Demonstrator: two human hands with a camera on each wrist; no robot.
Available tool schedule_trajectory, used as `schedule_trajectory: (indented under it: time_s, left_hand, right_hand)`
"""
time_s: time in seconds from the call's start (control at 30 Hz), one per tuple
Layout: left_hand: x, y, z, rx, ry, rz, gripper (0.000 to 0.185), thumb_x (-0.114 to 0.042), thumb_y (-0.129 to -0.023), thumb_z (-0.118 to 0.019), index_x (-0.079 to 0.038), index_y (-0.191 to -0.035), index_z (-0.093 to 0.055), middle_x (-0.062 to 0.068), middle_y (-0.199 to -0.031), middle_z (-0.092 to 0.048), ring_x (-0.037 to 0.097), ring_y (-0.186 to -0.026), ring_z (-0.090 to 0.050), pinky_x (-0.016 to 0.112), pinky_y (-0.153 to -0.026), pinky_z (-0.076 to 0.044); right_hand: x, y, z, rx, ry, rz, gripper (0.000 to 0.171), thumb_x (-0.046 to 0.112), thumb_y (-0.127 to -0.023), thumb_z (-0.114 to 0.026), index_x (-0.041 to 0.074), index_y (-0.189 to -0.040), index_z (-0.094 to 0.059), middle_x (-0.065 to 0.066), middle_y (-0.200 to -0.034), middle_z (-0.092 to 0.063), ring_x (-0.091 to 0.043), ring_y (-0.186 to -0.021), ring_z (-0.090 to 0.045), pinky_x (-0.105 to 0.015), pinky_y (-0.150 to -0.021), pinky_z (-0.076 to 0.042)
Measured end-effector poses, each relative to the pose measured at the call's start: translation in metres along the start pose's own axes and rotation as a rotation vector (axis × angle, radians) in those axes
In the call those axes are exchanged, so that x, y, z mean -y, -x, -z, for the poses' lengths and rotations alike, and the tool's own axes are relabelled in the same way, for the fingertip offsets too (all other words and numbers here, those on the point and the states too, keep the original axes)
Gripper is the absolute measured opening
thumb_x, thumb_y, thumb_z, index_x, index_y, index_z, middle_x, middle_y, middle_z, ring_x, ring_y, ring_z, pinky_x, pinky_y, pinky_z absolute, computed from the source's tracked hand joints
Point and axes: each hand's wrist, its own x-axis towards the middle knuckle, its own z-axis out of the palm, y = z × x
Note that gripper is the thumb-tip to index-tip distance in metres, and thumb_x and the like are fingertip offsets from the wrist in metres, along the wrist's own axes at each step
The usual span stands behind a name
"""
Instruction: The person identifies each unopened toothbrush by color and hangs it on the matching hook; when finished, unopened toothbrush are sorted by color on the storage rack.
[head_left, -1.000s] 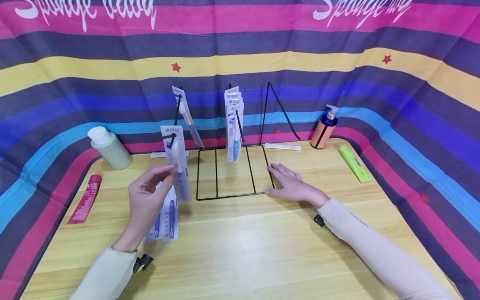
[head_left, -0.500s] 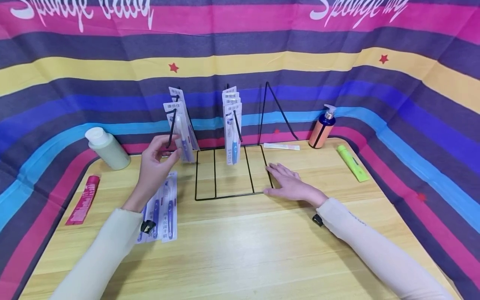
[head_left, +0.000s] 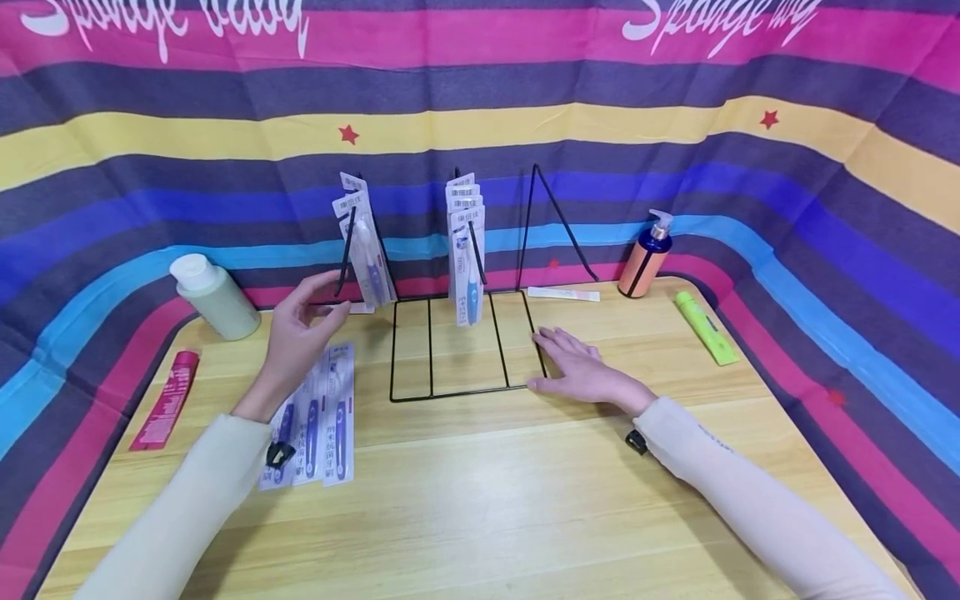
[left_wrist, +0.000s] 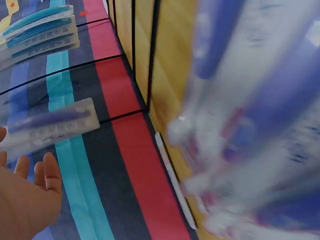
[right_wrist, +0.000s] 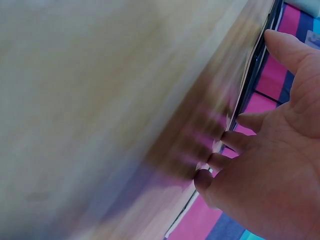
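My left hand [head_left: 300,329], fingers loosely bent and holding nothing, hovers beside the tip of the left hook on a black wire rack [head_left: 431,350]. From that hook hang packaged toothbrushes [head_left: 367,262] with purple handles. In the left wrist view, the left hand [left_wrist: 30,197] appears just apart from a hanging pack [left_wrist: 55,125]. Several blue-handled toothbrush packs [head_left: 467,267] hang on the middle hook. Below the left hand, purple toothbrush packs [head_left: 337,417] lie side by side on the table, partly hidden by the forearm. My right hand [head_left: 573,367] rests with extended fingers at the rack base's right edge.
A pale green bottle [head_left: 217,298] and a pink tube [head_left: 168,400] are at the left. On the right are a pump bottle [head_left: 645,257], a lime tube [head_left: 707,327] and a thin white box [head_left: 562,293]. Striped cloth [head_left: 420,83] surrounds the table [head_left: 487,492].
The left hand carried a toothbrush pack up and back onto the left hook, let go and drew slightly back. That pack now hangs farther along the hook. The right hand has stayed put.
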Motion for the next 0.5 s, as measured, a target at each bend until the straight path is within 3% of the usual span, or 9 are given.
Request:
schedule_trajectory:
  time_s: [0.13, 0.27, 0.4, 0.5]
  left_hand:
    - [0.003, 0.024, 0.018, -0.034, -0.097, 0.052, 0.042, 0.0, -0.106, -0.067, 0.001, -0.148, -0.064, 0.007, -0.138, -0.071, 0.019, -0.118, -0.063, 0.021, -0.092, -0.053]
    - [0.005, 0.051, 0.039, -0.062, -0.203, 0.159, 0.041, -0.01, -0.11, -0.067, -0.004, -0.15, -0.064, 0.005, -0.136, -0.072, 0.01, -0.116, -0.063, 0.016, -0.088, -0.05]
    - [0.003, 0.075, 0.059, -0.061, -0.298, 0.312, 0.045, -0.02, -0.111, -0.066, -0.007, -0.154, -0.06, 0.009, -0.136, -0.069, 0.006, -0.115, -0.06, 0.013, -0.088, -0.049]
    - [0.003, 0.089, 0.069, -0.031, -0.337, 0.46, 0.053, -0.027, -0.111, -0.066, -0.004, -0.158, -0.053, 0.018, -0.139, -0.063, 0.01, -0.113, -0.057, 0.012, -0.085, -0.05]
  right_hand:
    - [0.0, 0.001, -0.001, -0.001, -0.007, 0.006, 0.099, 0.058, -0.104, -0.067, 0.008, -0.175, -0.019, -0.016, -0.181, -0.008, -0.042, -0.165, -0.002, -0.075, -0.125, -0.002]
    - [0.001, 0.001, -0.001, -0.002, -0.014, 0.004, 0.098, 0.057, -0.105, -0.067, 0.008, -0.175, -0.019, -0.016, -0.181, -0.008, -0.042, -0.165, -0.001, -0.076, -0.124, -0.001]
    - [0.001, 0.0, 0.0, -0.002, -0.015, 0.002, 0.098, 0.056, -0.105, -0.066, 0.007, -0.175, -0.018, -0.017, -0.181, -0.007, -0.043, -0.165, -0.001, -0.076, -0.124, 0.0]
    - [0.001, 0.0, 0.0, 0.002, -0.014, -0.002, 0.099, 0.057, -0.105, -0.066, 0.007, -0.175, -0.018, -0.017, -0.181, -0.007, -0.043, -0.165, -0.001, -0.075, -0.125, -0.001]
